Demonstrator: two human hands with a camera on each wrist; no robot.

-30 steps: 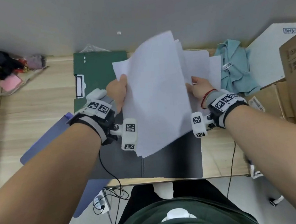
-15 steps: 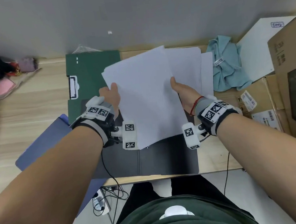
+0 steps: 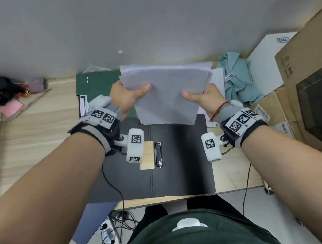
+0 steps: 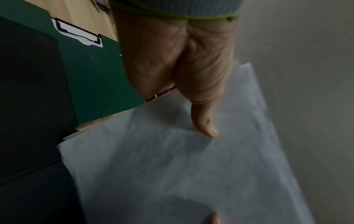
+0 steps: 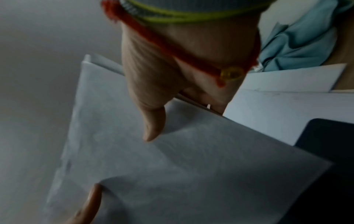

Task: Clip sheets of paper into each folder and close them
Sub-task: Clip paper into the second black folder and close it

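Above the desk (image 3: 28, 135), between our two hands, we hold a sheaf of sheets (image 3: 165, 93) up off the surface; our left hand (image 3: 125, 97) pinches its left edge, thumb lying across the top sheet and fingers hidden beneath; our right hand (image 3: 203, 97) pinches the right edge the same way, thumb on top. From the left wrist we see the thumb (image 4: 205, 121) pressed flat on the paper, and from the right wrist the other thumb (image 5: 153, 127) likewise; both views are blurred. The sheets are fanned a little at their far corners, not squared, and the sheaf tilts with its near edge hanging over the far part of the black folder (image 3: 180, 159).

That folder lies open and flat on the desk just below our hands; its metal clip (image 3: 158, 154) sits near the spine, with a small wood block (image 3: 147, 156) touching its left side. A green folder (image 3: 100, 82) lies closed behind our left hand, and a blue folder (image 3: 95, 222) juts out from under the black one, over the desk's near edge. More loose paper (image 3: 217, 80) lies on the desk beneath our right hand; beyond it sits a crumpled teal cloth (image 3: 237, 78), with cardboard boxes (image 3: 311, 86) at the far right.
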